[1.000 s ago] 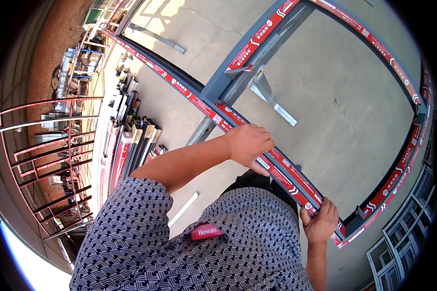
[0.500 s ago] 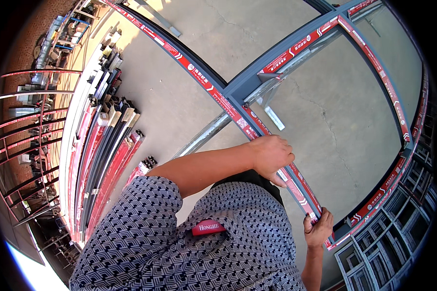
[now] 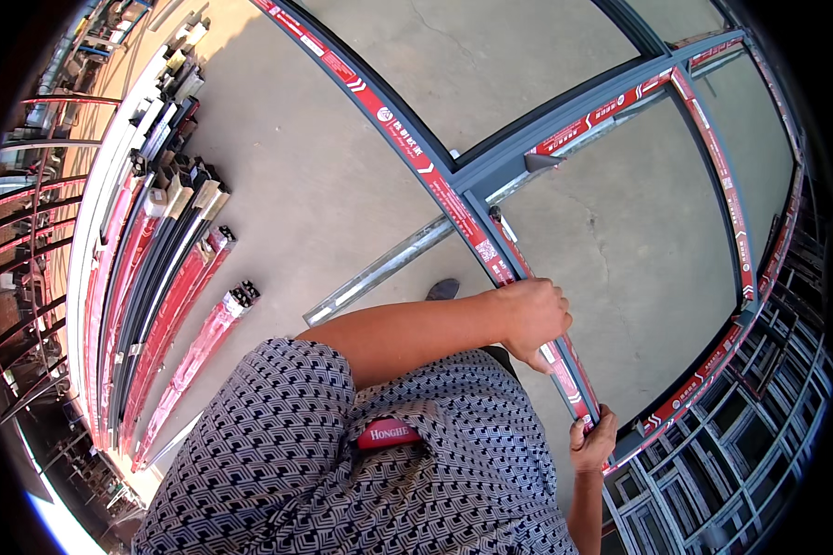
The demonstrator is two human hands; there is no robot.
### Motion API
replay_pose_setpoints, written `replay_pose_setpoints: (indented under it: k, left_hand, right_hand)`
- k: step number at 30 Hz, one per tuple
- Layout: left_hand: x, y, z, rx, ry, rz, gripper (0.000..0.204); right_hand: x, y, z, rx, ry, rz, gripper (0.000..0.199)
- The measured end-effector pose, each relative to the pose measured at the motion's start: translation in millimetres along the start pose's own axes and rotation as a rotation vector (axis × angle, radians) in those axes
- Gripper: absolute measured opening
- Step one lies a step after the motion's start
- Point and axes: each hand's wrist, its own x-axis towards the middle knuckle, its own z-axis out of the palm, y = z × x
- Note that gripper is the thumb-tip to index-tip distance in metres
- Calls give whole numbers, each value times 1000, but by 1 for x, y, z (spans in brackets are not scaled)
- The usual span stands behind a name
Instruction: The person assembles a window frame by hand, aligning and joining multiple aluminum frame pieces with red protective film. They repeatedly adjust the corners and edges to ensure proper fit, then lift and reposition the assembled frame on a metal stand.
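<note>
A large grey metal window frame (image 3: 486,171), its bars covered with red printed film, stretches in front of me. My left hand (image 3: 535,319) is closed over its near bar, the fingers wrapped across the top and the thumb on my side. Lower along that same bar, my right hand (image 3: 594,439) grips it with the thumb on the near face and the fingers on the far side. A small grey flap (image 3: 541,162) sticks out from the crossbar inside the frame. The undersides of both grips are hidden.
Bundles of long profiles (image 3: 162,305) in red, black and white lie on the left. A bare metal bar (image 3: 379,268) runs under the frame above the concrete floor (image 3: 342,157). Stacked grey frames (image 3: 713,462) fill the lower right; a dark shoe tip (image 3: 443,289) shows near my left forearm.
My view has shifted, and the profile bundles appear farther left. The shoe tip has come into sight beside my left forearm. Both hands keep their grip on the near bar.
</note>
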Motion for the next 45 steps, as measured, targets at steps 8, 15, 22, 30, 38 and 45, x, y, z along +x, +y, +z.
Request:
replay_pose_setpoints:
  k: [8,15,22,30,38,45]
  left_hand:
    - [0,4,-2,-51,-14,-17,71]
    - [4,7,1,-113,-4,-62,59]
    - [5,8,1,-155,-27,-72,55]
    - [6,8,3,-155,5,-52,51]
    - [7,7,11,-167,36,-32,52]
    - [7,5,11,-160,17,-29,53]
  right_hand:
    - [-1,-1,-7,20,-40,9,69]
    - [2,-7,-10,97,-32,118,52]
    - [5,-11,-9,150,-47,234,44]
    - [8,-17,-13,132,-23,187,43]
    - [13,-23,-16,138,-62,202,46]
    - [16,-24,-15,129,-71,198,47]
